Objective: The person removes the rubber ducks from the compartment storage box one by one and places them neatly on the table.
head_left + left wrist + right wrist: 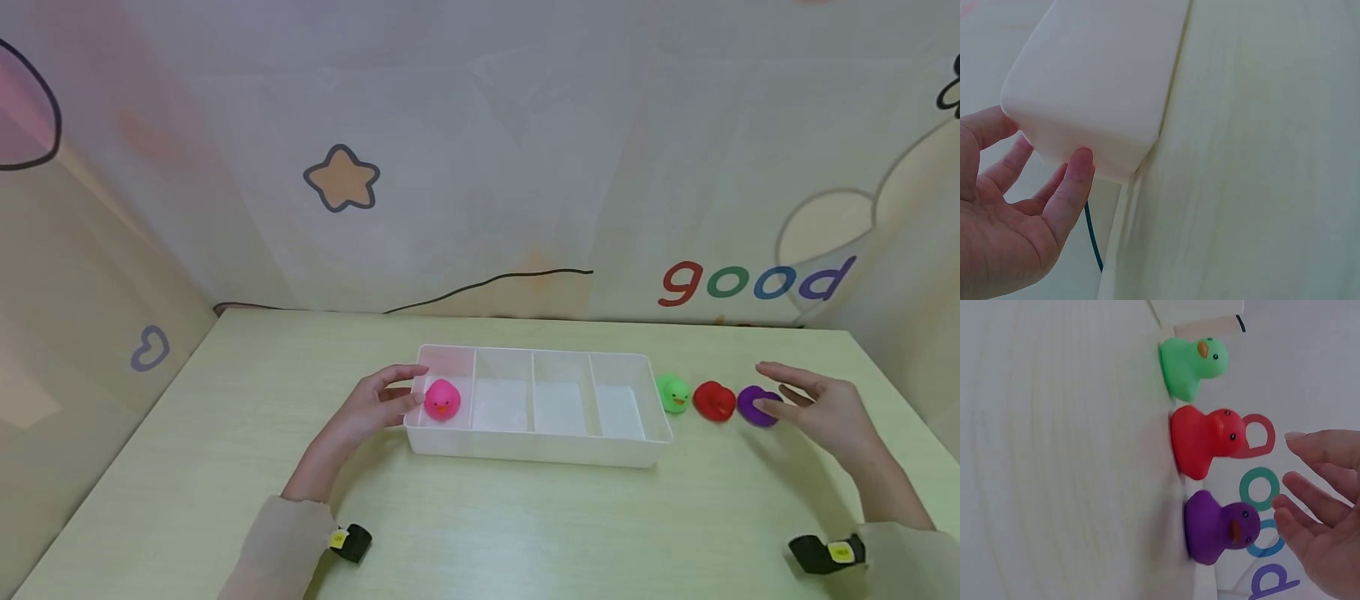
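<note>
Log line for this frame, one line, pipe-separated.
left hand touches white four-compartment plastic tray end | pink rubber duck in leftmost compartment | right hand open beside purple rubber duck

**Bright ducks, pale bench**

My fingers [780, 377] hover by a purple duck [757, 406] with an orange beak; beside it sit a red duck [714, 401] and a green duck [673, 392]. A pink duck [442, 399] sits in the translucent white tray [540, 450]. The bench [225, 467] is pale yellow-green.

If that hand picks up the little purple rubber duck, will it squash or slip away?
The small purple rubber duck looks soft and hollow, so it probably squashes slightly and weighs little. Its matte skin likely grips well. Sitting on a flat base, it seems unlikely to roll, though a nudge from the right hand might tip it.
</note>
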Demonstrator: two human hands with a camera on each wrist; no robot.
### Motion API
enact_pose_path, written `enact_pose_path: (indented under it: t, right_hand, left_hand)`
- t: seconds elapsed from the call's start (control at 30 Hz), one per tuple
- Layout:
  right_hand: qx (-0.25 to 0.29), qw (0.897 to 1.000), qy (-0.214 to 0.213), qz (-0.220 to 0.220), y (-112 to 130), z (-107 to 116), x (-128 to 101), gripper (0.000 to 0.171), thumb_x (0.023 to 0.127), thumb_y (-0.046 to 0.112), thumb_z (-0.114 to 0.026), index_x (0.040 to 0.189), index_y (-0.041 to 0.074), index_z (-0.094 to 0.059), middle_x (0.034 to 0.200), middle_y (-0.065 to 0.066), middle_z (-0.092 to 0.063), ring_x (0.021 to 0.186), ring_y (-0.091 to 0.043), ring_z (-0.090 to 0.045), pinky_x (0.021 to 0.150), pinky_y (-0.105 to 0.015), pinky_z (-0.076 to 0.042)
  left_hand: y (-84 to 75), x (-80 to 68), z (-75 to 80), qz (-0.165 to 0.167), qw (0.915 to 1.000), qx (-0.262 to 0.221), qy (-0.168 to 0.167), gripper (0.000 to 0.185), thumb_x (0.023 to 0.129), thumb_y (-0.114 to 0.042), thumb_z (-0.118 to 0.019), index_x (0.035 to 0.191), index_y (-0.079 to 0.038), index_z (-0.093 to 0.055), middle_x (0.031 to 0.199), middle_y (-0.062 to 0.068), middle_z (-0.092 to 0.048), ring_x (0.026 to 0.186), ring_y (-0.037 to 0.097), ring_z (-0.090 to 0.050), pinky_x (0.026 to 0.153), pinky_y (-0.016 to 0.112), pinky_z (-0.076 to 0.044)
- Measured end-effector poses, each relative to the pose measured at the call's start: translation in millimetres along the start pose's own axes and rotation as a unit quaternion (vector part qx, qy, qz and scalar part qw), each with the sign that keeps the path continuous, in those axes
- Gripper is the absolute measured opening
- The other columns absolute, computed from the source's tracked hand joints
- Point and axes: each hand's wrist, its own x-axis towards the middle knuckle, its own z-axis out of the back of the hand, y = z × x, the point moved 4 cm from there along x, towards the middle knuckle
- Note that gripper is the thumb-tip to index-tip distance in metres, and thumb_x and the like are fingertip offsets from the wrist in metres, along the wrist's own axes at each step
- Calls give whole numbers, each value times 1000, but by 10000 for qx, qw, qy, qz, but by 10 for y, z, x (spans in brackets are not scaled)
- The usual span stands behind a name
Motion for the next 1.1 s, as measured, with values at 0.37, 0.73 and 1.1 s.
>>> enact_pose_path:
  t: [0.37,0.73,1.1]
  right_hand:
    - [-171,9987,340,328,1040,-292,-164,54,83,17,-67,130,-2,-46,129,-24,-47,108,-13,-58,72,-9,-46]
    - [468,9908,795,988,1605,-632,-178,52,80,10,-69,126,-4,-50,126,-23,-51,102,4,-54,77,-13,-47]
    - [477,9801,1306,1419,2019,-977,-101,49,80,7,-68,124,-5,-51,124,-21,-53,113,-37,-51,89,-29,-44]
  left_hand:
    - [16,6,13,-60,10000,-53,31,42,88,-9,-57,130,-8,-48,135,15,-41,113,33,-48,84,40,-50]
    - [-3,-1,1,-79,9999,-56,26,42,88,-9,-57,130,-9,-48,133,14,-42,112,32,-48,84,41,-50]
    - [-10,-6,0,-85,9999,-95,54,43,88,-10,-58,130,-8,-48,134,15,-41,115,33,-47,85,42,-49]
